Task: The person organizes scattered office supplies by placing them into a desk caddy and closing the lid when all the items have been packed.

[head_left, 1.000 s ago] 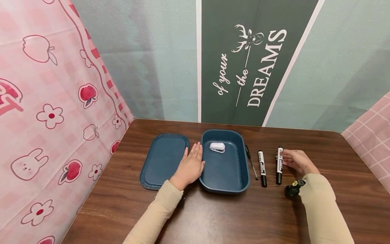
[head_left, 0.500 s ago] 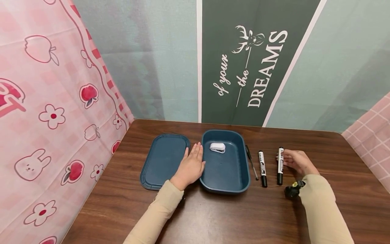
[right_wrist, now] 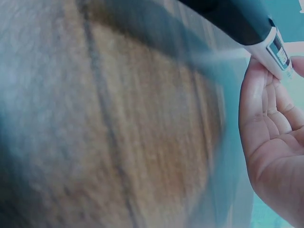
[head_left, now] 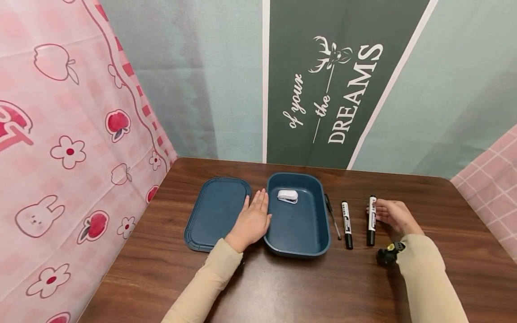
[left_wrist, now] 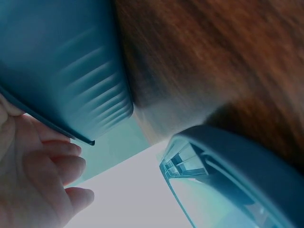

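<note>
Fingers straight, my left hand [head_left: 250, 223] rests against the left rim of a blue plastic box [head_left: 299, 233]; in the left wrist view the fingers [left_wrist: 66, 161] lie beside the box's ribbed wall [left_wrist: 90, 90]. A white stapler [head_left: 288, 196] lies inside the box, toward its far end. To the right, my right hand [head_left: 396, 216] pinches a white whiteboard marker [head_left: 371, 220] with a black cap pointing toward me. The right wrist view shows the marker [right_wrist: 273, 50] between thumb and fingers, tilted above the wooden table.
The flat blue lid [head_left: 218, 213] lies left of the box. Between the box and my right hand are a thin black-and-clear pen [head_left: 333, 217] and a second whiteboard marker [head_left: 347, 224]. Everything stands on a brown wooden table [head_left: 278, 291], with curtains [head_left: 210, 89] behind.
</note>
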`<move>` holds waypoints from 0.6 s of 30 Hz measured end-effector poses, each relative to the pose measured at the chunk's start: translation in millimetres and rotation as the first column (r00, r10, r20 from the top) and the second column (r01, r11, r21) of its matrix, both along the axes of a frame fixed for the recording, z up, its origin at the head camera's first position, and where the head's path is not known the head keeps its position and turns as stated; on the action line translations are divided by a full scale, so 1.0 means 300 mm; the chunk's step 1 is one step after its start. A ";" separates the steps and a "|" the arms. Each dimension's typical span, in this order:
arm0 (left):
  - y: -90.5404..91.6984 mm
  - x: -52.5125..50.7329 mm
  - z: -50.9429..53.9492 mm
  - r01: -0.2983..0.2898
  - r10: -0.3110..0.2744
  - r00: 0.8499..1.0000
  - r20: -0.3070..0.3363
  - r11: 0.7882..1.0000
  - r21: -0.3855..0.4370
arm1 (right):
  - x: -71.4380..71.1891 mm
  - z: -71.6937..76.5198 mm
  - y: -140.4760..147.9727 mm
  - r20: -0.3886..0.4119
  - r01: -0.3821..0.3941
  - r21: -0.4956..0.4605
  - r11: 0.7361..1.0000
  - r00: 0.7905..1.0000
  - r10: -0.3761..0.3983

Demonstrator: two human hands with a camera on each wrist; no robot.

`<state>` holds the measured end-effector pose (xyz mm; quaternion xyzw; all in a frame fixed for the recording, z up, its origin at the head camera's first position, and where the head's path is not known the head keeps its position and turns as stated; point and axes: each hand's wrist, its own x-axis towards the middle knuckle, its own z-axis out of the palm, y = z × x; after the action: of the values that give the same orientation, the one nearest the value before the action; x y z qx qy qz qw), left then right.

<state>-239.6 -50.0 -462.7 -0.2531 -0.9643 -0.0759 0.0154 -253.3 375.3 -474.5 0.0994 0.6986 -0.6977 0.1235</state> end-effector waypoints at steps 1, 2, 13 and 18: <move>0.000 -0.001 0.000 -0.001 0.001 1.000 -0.001 1.000 0.002 | -0.001 0.002 -0.002 -0.006 0.002 0.006 1.000 1.000 -0.002; 0.000 -0.002 0.000 0.000 0.000 1.000 -0.002 1.000 0.007 | -0.002 0.003 -0.003 -0.010 0.005 0.017 1.000 1.000 -0.005; -0.003 0.000 0.000 0.009 -0.009 1.000 -0.020 1.000 0.002 | -0.017 0.022 -0.050 -0.042 0.007 0.086 0.996 0.999 -0.003; -0.003 -0.001 -0.005 0.006 -0.006 1.000 -0.019 1.000 0.003 | -0.027 0.040 -0.084 -0.077 0.008 0.131 0.991 0.997 0.002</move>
<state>-240.0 -50.8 -464.1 -0.2568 -0.9632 -0.0752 0.0247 -261.3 350.1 -462.4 0.0814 0.7470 -0.6538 0.0888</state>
